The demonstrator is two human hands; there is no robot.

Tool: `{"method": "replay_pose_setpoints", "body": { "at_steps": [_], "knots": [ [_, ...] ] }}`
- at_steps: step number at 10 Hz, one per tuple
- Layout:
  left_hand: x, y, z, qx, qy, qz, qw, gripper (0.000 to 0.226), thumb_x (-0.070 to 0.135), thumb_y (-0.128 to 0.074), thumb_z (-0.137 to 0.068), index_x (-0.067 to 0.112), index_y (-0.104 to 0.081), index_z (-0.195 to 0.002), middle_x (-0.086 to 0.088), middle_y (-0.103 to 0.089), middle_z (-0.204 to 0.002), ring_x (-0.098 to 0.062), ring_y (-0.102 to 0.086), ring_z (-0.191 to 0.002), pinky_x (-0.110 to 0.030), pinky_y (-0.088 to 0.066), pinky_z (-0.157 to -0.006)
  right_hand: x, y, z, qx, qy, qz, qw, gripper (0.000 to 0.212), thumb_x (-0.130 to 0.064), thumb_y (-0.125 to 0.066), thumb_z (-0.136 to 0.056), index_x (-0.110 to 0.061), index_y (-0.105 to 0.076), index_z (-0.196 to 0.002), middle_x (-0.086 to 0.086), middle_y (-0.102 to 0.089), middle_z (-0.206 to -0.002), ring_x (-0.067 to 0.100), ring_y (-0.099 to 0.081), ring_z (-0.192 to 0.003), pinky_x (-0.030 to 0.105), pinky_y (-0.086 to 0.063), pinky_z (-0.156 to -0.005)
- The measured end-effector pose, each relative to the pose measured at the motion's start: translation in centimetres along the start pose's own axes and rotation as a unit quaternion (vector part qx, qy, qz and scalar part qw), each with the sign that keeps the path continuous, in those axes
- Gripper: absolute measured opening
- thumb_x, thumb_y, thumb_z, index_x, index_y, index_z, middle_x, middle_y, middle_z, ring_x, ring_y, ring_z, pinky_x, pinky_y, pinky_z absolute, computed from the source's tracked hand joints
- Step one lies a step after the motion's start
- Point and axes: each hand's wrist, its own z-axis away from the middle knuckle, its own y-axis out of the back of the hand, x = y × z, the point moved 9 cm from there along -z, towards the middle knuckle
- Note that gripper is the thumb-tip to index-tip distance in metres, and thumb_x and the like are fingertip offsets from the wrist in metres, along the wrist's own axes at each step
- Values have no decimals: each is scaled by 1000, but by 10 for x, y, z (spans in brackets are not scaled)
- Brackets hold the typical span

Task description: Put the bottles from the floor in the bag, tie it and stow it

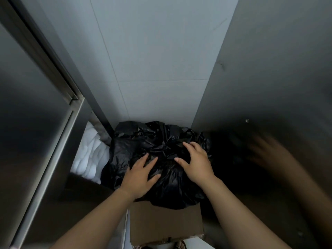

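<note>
A: Where's the bag?

B: Black bag [158, 159] sits in the gap between the steel cabinet [36, 105] on the left and the grey panel [269, 78] on the right, up against the tiled wall [152, 60]. Its near edge overlaps a cardboard flap [165, 223]. Top is gathered into a knot.

A: Hands?

B: I see both on it — left hand [140, 178] flat, fingers spread on the near-left side. Right hand [195, 162] also splayed, palm pressing just beside the knot. Neither grips anything.

A: Anything else?

B: White crumpled material [89, 155] left of the bag — can't tell what.
</note>
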Motion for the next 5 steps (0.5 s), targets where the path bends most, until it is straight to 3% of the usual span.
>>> {"method": "replay_pose_setpoints", "body": {
  "at_steps": [2,5],
  "knots": [
    [12,48,29,113,11,77,991,62,58,-41,-89,39,-24,-146,1,-19,-158,-20,-20,-144,-41,-26,-115,-14,16,19,13,31,-14,999,67,-47,-58,-86,-23,-31,-143,3,-20,-155,26,-20,-141,42,-27,-112],
    [42,111,85,201,-1,73,977,64,62,-39,-86,37,-28,-144,-1,-30,-154,-20,-24,-143,-50,-29,-112,-55,59,65,72,102,-56,991,65,-47,-59,-85,-15,-39,-139,6,-38,-147,23,-37,-133,33,-31,-109]
  ]
}}
